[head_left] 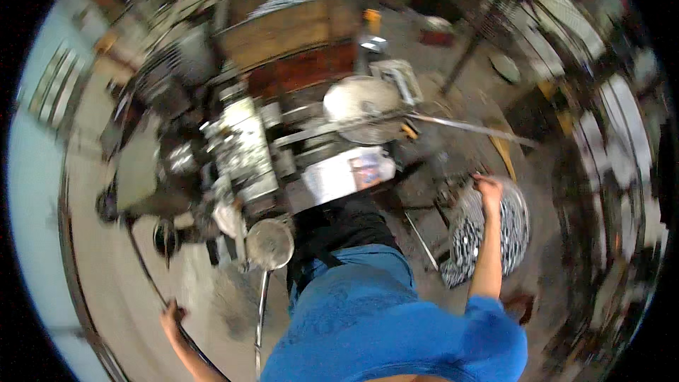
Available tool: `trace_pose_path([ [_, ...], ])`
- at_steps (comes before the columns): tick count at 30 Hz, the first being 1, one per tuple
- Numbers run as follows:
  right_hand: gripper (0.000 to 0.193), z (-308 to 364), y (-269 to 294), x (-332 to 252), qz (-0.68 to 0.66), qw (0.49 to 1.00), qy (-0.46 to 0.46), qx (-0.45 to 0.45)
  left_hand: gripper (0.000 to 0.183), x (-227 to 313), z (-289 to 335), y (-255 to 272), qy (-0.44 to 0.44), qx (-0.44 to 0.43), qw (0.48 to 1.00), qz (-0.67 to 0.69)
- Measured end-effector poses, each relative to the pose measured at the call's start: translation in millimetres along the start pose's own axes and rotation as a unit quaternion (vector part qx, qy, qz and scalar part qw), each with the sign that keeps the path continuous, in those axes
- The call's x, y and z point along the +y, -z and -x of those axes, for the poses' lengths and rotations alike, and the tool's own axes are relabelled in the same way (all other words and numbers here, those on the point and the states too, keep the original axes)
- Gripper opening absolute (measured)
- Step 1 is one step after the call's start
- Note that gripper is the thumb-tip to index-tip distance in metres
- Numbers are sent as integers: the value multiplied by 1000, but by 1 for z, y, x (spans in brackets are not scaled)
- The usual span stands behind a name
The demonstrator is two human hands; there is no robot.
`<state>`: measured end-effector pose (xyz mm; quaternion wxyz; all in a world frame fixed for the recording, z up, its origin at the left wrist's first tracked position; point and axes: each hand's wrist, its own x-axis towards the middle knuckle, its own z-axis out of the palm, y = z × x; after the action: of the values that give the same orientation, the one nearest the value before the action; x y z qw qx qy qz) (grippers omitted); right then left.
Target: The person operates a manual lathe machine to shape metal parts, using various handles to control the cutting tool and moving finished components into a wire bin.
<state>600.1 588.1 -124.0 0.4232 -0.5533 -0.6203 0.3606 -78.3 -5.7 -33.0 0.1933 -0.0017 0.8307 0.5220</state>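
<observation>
My left hand (172,314) is out at the lower left, closed around a long dark rod (146,269) that slopes down from the machine. My right hand (488,187) reaches forward on the right with its fingers drawn together. Something small and dark may be at its fingertips, but blur hides what it is. Under my right forearm a rounded, light-coloured container (524,206) holds a heap of small shiny metal pieces (470,246). Ahead of me stands a greasy metal machine (244,143) with bright metal bits scattered on its bed.
A round pale disc (361,97) and a printed sheet (329,175) lie in front of me. Further off is a wooden box (293,32) with metal pieces on top. Near my left leg a round plate (270,244) stands beside a metal bar (262,311). A long bar (474,127) juts out rightward.
</observation>
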Motion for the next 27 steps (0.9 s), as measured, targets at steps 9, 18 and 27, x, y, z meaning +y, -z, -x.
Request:
trace_pose_path([
  [9,41,1,-221,-293,-72,843,337,-413,25,23,24,-17,-22,9,999,30],
  [18,24,63,-448,-442,310,581,641,-394,40,36,67,-21,-119,135,898,-403],
  [27,28,69,-487,-431,275,690,524,-416,46,17,83,-19,-88,194,899,-382],
])
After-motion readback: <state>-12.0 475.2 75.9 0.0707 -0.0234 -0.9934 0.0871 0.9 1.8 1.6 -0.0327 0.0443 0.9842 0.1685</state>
